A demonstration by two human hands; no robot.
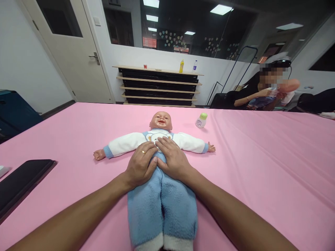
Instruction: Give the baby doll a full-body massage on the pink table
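Observation:
A baby doll (pixel 161 121) lies on its back on the pink sheet (pixel 243 160), head away from me and arms stretched out sideways. It wears a white top with a bear's face on the chest and fuzzy blue trousers (pixel 146 205). My left hand (pixel 142 162) rests flat on the doll's belly, a ring on one finger. Beside it my right hand (pixel 174 157) lies flat on the belly too, the thumbs close together. Both hands have their fingers stretched out and grip nothing. They cover part of the bear picture and the waist of the trousers.
A small bottle with a green cap (pixel 201 120) leans near the doll's head. At the left edge lies a black flat case (pixel 24 183). Beyond the table are a rack of shelves (pixel 159 82) and, at right, a person (pixel 251 87) holding another doll.

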